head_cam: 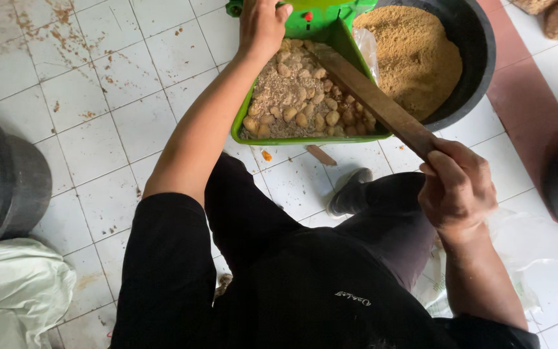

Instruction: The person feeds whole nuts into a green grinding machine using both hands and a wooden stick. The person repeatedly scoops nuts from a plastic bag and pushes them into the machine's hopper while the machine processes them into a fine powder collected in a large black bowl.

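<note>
On the white tiled floor (98, 129), near the top edge of the view, a green tray (321, 32) sits tilted against a large black tub (469, 58). Pale rounded lumps (295, 113) mixed with crumbled brown bits fill the tray, the lumps gathered mostly along its near rim. Fine yellow-brown meal (414, 55) is heaped inside the tub, just beside the tray's right side, and a crumpled bit of clear plastic shows between the two.

At the tray's far end, the left hand (261, 27) rests with its fingers curled over the rim, gripping it. Closer to the person, the right hand (456, 187) is closed in a fist around the near end of a long flat wooden stick (369, 97). That stick slants up and to the left from the fist, crosses the tray's right rim and lies with its far end among the lumps.

A small wooden piece (321, 155) and an orange scrap (267, 156) lie on the floor just in front of the tray. A dark shoe (350, 190) shows between the person's knees, which are clad in black. Along the left edge of the floor stand stacked dark tubs (4, 181), and a white sack (17, 291) lies below them at the lower left corner. More clear plastic (531, 239) lies on the tiles beside the right forearm. Brown stains mark the tiles at the upper left corner.
</note>
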